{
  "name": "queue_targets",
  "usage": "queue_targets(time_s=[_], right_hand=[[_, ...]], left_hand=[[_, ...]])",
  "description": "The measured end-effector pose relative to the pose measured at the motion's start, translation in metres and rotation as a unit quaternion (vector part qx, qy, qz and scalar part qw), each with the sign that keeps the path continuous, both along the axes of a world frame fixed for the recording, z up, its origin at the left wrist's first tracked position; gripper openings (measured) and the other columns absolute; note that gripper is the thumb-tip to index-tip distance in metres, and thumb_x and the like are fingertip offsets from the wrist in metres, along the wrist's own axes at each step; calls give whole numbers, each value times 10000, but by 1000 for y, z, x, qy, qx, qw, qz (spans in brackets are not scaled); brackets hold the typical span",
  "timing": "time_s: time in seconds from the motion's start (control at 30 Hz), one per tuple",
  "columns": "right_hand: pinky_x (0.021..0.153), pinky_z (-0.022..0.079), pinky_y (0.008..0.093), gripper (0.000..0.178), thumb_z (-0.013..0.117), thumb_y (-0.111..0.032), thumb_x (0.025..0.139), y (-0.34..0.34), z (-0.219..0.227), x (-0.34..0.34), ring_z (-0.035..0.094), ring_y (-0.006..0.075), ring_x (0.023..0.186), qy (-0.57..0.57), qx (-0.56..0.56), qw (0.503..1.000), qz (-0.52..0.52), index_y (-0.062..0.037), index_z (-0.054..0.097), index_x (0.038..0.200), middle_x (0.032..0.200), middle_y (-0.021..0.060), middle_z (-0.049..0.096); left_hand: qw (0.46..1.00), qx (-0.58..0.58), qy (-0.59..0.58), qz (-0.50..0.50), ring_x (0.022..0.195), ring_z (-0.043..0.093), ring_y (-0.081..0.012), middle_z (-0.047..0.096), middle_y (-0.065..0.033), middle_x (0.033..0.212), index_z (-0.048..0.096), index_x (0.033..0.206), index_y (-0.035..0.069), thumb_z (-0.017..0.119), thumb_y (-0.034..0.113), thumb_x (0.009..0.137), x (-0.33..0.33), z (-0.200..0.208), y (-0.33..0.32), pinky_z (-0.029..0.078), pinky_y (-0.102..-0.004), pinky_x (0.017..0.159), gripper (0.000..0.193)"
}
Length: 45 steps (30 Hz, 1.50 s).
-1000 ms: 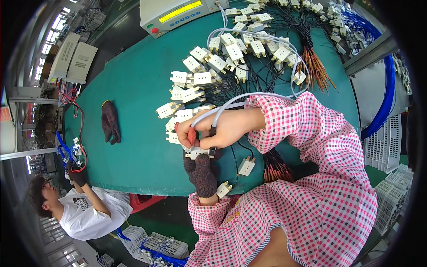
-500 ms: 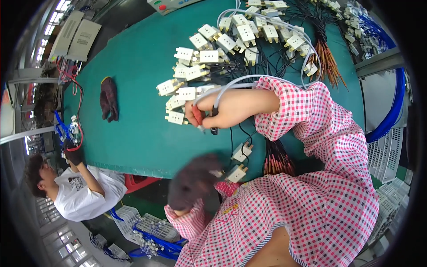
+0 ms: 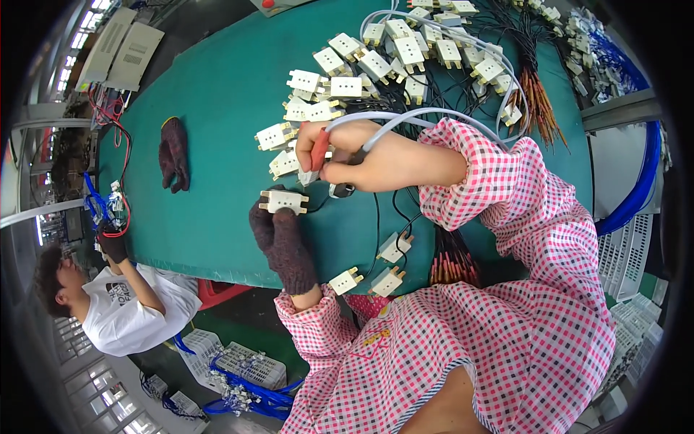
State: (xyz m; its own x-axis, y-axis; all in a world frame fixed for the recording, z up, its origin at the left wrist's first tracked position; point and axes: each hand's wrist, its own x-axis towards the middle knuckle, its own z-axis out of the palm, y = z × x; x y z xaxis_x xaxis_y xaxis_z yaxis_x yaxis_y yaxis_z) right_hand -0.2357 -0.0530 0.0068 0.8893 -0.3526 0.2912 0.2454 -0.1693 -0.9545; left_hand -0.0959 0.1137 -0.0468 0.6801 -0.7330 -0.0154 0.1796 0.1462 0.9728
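Observation:
My left hand, in a dark knitted glove, pinches a white rectangular connector block with brass prongs over the green table. Beside it is my bare right hand, its fingers closed round two grey cable leads. One lead ends in a red-sleeved clip; the other has a black end. The red-sleeved tip is just above the held block, apart from it. Close to my left wrist lies another white block, with two more blocks to its right on black wires.
Many white blocks on black wires spread across the far table. Bundles of copper-coloured wire ends lie at the right. An empty dark glove rests at the left. A co-worker in white sits at the table's left end.
My left hand has moved forward and left from the near table edge and now shows a connector block in its fingers. My right hand has shifted slightly, still holding the leads.

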Motion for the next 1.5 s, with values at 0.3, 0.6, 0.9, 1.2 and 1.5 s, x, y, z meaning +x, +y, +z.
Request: queue_targets(time_s=[0.3, 0.6, 0.9, 1.2, 1.5], right_hand=[[635, 445, 253, 253, 511, -25, 825, 0, 3, 0, 543, 130, 828, -94, -90, 987, 99, 2, 494, 1077, 1080, 104, 493], [729, 463, 276, 127, 528, -28, 811, 1, 11, -3, 516, 196, 1000, -5, -30, 987, 160, 85, 573, 773, 1109, 109, 497], [732, 465, 267, 97, 535, -16, 814, 4, 14, -4, 531, 181, 953, 8, -14, 988, 153, 72, 552, 852, 1096, 103, 483], [632, 447, 244, 245, 526, 9, 798, 6, 7, -3, 540, 111, 774, 19, 54, 987, 151, -17, 497, 1039, 1023, 69, 498], [527, 484, 267, 253, 580, -75, 809, 9, -3, 1, 592, 146, 679, -9, 65, 987, 146, -57, 487, 1043, 1018, 77, 542]], left_hand=[[984, -61, 136, -96, 885, 593, -187, 569, -74, 1120, 379, 1370, 48, 651, 223, 880, -19, 5, 6, 506, -285, 665, 587], [958, -80, 261, -89, 1121, 557, -279, 523, -110, 1257, 374, 1388, 105, 687, 168, 847, -16, -10, 23, 520, -407, 876, 629], [955, -105, 246, -125, 1022, 581, -265, 539, -103, 1207, 398, 1358, 116, 663, 160, 869, -18, -5, 21, 541, -386, 756, 558], [962, -81, 224, -133, 956, 585, -205, 552, -58, 1178, 440, 1325, 133, 665, 158, 869, -18, -4, 19, 520, -328, 699, 509], [968, -76, 201, -132, 973, 584, -216, 548, -59, 1195, 422, 1344, 131, 680, 209, 860, -19, -4, 20, 520, -333, 715, 554]])
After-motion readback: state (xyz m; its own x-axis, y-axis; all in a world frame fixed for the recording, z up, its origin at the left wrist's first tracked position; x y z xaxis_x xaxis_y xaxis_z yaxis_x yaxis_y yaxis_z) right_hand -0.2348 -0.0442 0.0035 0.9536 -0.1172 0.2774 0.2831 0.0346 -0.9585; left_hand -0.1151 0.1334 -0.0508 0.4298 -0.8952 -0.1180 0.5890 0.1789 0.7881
